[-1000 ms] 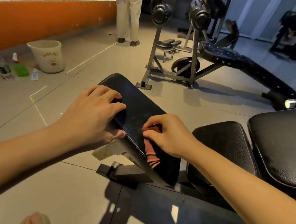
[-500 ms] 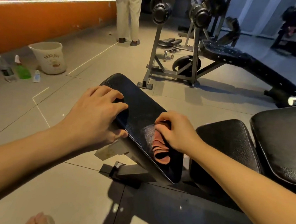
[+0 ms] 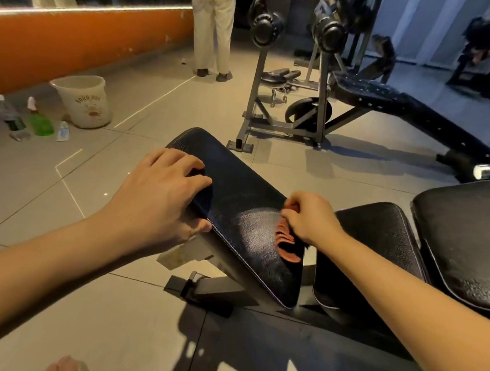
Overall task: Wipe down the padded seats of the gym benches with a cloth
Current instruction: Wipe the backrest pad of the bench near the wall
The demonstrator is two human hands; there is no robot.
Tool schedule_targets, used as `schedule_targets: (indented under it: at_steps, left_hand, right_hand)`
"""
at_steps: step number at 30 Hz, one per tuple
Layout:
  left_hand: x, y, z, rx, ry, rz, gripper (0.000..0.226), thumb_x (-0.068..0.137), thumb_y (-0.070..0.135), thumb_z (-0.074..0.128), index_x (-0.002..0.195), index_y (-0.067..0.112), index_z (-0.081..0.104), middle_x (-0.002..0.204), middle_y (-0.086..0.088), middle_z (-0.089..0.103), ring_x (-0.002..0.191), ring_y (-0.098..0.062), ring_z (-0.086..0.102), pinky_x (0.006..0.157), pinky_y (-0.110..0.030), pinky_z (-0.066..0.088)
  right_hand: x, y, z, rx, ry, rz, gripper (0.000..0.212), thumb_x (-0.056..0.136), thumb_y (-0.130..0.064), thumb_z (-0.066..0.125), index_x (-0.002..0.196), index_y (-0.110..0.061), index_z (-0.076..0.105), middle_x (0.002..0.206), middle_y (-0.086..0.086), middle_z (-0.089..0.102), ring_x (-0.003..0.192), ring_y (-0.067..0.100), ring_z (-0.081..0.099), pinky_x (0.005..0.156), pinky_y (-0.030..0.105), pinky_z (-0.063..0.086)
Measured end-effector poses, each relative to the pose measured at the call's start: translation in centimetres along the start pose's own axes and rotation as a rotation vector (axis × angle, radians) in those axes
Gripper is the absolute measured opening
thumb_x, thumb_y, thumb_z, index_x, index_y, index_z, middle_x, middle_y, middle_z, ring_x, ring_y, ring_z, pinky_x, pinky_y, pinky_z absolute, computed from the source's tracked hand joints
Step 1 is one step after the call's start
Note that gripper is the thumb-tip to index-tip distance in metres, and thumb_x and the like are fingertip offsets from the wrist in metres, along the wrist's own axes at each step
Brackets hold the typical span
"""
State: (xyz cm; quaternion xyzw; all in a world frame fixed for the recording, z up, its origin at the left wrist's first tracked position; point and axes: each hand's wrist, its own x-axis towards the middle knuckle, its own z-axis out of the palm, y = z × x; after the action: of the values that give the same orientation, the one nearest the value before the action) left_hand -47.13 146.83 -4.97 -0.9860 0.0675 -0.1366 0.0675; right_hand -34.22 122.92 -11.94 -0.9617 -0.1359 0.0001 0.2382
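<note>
A black padded bench pad [image 3: 238, 185] slants across the middle of the head view. My left hand [image 3: 162, 197] grips its left edge, fingers over the top and thumb under the side. My right hand [image 3: 310, 218] holds a bunched reddish-brown cloth [image 3: 287, 242] against the pad's right edge. A pale wet streak shows on the padding just left of the cloth. Two more black pads, a small one [image 3: 378, 230] and a larger one [image 3: 464, 233], lie to the right.
A white bucket [image 3: 82, 101] and spray bottles [image 3: 40, 119] stand on the tile floor at the left by the orange wall. A weight rack [image 3: 290, 82] and an incline bench [image 3: 400, 106] stand behind. A person in light trousers [image 3: 211, 31] stands at the back.
My right hand has drawn the cloth across the pad from its left-middle to its right edge, leaving a damp streak. My left hand has kept its grip on the left edge.
</note>
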Motion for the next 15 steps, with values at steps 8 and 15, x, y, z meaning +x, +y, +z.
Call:
schedule_targets:
  at_steps: [8,15]
  left_hand:
    - [0.2,-0.3,0.1,0.019,-0.015,0.011,0.076,0.074,0.067,0.074,0.137,0.027,0.061,0.143,-0.004,0.055,0.137,-0.03,0.043,0.114,-0.049,0.034]
    - [0.1,-0.3,0.4,0.01,-0.011,0.013,0.074,0.072,0.066,0.076,0.132,0.024,0.065,0.137,-0.005,0.06,0.131,-0.031,0.048,0.11,-0.05,0.039]
  right_hand:
    - [-2.5,-6.0,0.4,0.139,0.003,-0.383,0.013,0.094,-0.033,0.068,0.105,-0.026,0.066,0.102,-0.012,0.064,0.095,0.008,0.057,0.082,0.024,0.048]
    - [1.6,0.4,0.4,0.015,0.09,0.142,0.012,0.094,-0.021,0.068,0.088,-0.011,0.069,0.092,0.006,0.07,0.095,0.029,0.066,0.075,0.033,0.046]
